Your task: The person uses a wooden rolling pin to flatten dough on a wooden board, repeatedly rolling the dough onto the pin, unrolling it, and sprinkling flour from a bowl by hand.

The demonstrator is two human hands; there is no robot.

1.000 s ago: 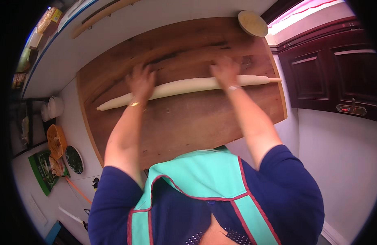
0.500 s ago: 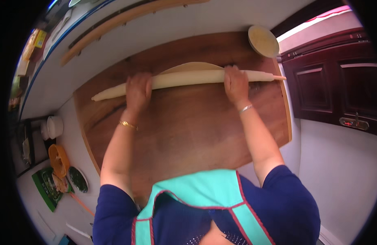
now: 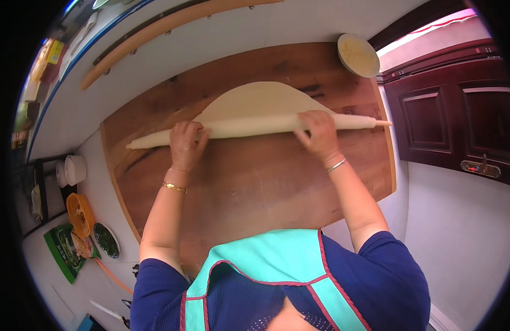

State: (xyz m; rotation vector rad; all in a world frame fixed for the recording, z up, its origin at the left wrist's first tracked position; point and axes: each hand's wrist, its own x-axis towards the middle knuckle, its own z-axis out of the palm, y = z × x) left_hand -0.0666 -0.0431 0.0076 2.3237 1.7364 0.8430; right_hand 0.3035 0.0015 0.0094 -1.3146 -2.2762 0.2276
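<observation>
Pressing down on a long rolling pin (image 3: 255, 126), both hands lie palm-down on it with fingers spread flat over the wood rather than curled around it. The left hand (image 3: 185, 144) sits toward the pin's left end, a gold bangle at its wrist; the right hand (image 3: 319, 134) sits toward the pin's right end, a silver bangle at its wrist. Both forearms reach straight forward from the lower edge, above a teal apron (image 3: 266, 265) that hides the near rim of the wooden board (image 3: 249, 187). Dough (image 3: 260, 100) is wound around the pin, and a rounded sheet of it spreads out beyond the pin, its near part hidden under pin and hands. Beyond the pin's right tip, a pale bowl (image 3: 358, 54) sits at the board's far corner. Left of the board, small things on the white surface (image 3: 95, 165) are blurred and hard to tell apart.
</observation>
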